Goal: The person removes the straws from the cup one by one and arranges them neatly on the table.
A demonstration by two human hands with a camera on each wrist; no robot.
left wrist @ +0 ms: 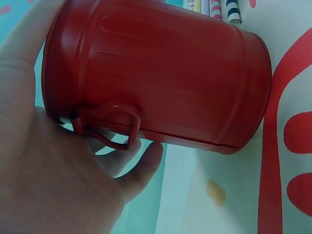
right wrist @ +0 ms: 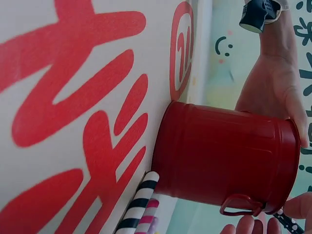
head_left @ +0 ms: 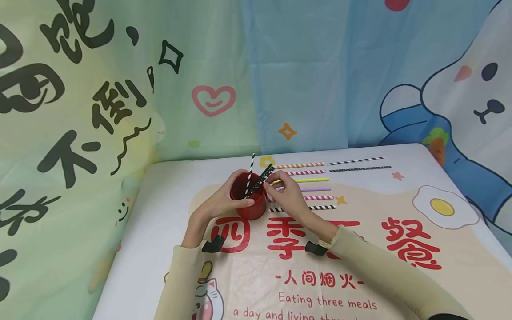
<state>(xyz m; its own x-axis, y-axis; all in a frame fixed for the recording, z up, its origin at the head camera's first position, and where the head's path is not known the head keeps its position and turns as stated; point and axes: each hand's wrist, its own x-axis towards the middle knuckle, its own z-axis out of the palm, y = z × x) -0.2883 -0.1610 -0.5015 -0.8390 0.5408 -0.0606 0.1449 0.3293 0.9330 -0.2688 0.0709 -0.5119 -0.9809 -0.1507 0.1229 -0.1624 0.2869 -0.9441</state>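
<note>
A small red bucket (head_left: 252,209) with a side handle stands upright on the table. My left hand (head_left: 224,198) grips it by the rim, thumb on the near side and fingers round the far side. Inside leans a black-and-white striped paper straw (head_left: 250,171). Black straws with white dots (head_left: 261,180) slant out over the right rim. My right hand (head_left: 286,193) pinches at them beside the rim; in the right wrist view a dotted straw (right wrist: 287,223) shows between thumb and fingers, close to the bucket's handle (right wrist: 239,204).
Right of the bucket lie several patterned straws in rows: orange (head_left: 300,166), yellow (head_left: 312,180), purple (head_left: 316,189), pink (head_left: 320,198) and black-striped (head_left: 324,207). Farther right are a striped black straw (head_left: 356,161) and a dotted black one (head_left: 360,169). A printed curtain (head_left: 300,80) hangs behind the table.
</note>
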